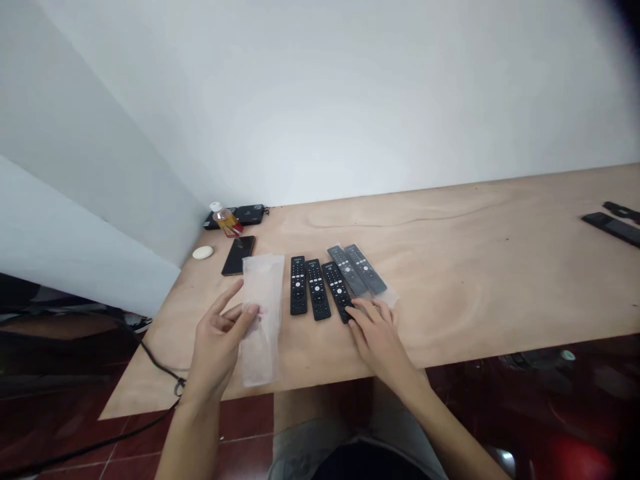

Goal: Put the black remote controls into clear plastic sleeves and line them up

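Between thumb and fingers, my left hand [220,333] pinches a clear plastic sleeve [263,287] above the table's left part. To its right lie three bare black remote controls: one [299,285] upright in view, a second [318,289] slightly slanted, and a third [337,287] slanted more. My right hand [376,333] rests with its fingers stretched over the lower end of the third remote. Just beyond those fingers lie two more remotes in clear sleeves, a left one [347,270] and a right one [366,268].
A dark phone [239,256], a round white object [203,253], a bottle with a white cap [227,221] and black boxes [250,213] are at the back left. Dark objects [613,227] lie far right. A black cable [155,360] crosses the left table edge.
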`<action>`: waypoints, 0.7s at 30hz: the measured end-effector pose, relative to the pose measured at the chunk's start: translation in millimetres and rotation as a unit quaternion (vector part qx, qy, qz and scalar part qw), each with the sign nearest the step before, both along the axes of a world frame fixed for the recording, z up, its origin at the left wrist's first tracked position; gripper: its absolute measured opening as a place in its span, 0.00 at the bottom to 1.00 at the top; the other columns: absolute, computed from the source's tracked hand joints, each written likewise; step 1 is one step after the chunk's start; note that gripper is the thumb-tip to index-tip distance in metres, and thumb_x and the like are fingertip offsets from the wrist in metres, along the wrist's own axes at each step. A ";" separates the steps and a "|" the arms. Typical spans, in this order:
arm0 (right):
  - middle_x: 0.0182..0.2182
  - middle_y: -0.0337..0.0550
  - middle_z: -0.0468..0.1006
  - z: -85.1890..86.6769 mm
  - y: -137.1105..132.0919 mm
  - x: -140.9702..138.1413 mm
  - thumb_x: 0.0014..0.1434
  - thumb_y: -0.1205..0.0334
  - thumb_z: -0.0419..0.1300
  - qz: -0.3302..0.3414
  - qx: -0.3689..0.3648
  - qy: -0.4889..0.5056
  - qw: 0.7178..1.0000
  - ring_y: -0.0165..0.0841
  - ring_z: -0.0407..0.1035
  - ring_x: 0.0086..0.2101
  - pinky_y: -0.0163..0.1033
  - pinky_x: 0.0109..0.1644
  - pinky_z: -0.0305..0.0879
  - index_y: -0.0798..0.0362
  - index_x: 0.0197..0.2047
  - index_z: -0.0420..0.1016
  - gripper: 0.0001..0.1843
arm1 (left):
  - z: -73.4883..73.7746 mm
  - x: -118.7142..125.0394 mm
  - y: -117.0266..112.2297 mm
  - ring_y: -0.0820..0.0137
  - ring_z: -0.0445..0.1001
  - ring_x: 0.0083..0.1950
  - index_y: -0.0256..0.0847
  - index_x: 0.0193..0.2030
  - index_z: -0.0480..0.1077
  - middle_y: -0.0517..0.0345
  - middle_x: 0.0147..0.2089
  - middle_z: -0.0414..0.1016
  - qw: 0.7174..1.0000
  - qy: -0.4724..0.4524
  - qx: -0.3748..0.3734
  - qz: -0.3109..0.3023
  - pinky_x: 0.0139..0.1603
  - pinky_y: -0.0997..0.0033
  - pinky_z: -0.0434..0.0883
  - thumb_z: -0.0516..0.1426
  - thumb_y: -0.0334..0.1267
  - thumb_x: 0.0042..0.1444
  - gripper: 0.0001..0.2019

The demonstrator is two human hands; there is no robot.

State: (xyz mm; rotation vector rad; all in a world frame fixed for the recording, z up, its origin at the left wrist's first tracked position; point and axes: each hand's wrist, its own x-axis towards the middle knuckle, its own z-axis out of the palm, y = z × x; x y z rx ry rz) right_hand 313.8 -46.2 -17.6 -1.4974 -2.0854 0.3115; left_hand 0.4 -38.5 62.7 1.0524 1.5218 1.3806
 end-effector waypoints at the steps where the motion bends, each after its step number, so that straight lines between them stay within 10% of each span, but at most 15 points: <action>1: 0.66 0.51 0.77 -0.5 2.5 -7.3 0.77 0.64 0.55 -0.001 0.003 -0.018 1.000 0.56 0.65 0.62 0.62 0.62 0.61 0.46 0.65 0.79 0.19 | -0.6 -4.4 8.4 0.63 0.86 0.41 0.38 0.74 0.68 0.54 0.38 0.87 0.999 0.031 0.004 -0.011 0.42 0.68 0.81 0.76 0.55 0.51 0.48; 10: 0.70 0.50 0.74 9.9 37.6 -26.3 0.77 0.65 0.54 -0.029 0.054 -0.063 0.996 0.55 0.64 0.61 0.59 0.60 0.62 0.46 0.69 0.75 0.22 | -55.4 -30.2 76.7 0.62 0.78 0.37 0.38 0.58 0.78 0.47 0.48 0.82 0.941 0.336 0.033 -0.004 0.44 0.57 0.78 0.66 0.55 0.55 0.29; 21: 0.69 0.53 0.77 -16.8 2.4 -1.3 0.76 0.64 0.55 -0.034 0.071 -0.068 0.995 0.58 0.67 0.59 0.63 0.60 0.63 0.46 0.71 0.75 0.24 | -69.5 5.7 -10.9 0.50 0.73 0.62 0.44 0.65 0.73 0.43 0.60 0.76 0.836 0.499 0.230 -0.002 0.66 0.43 0.71 0.60 0.40 0.72 0.17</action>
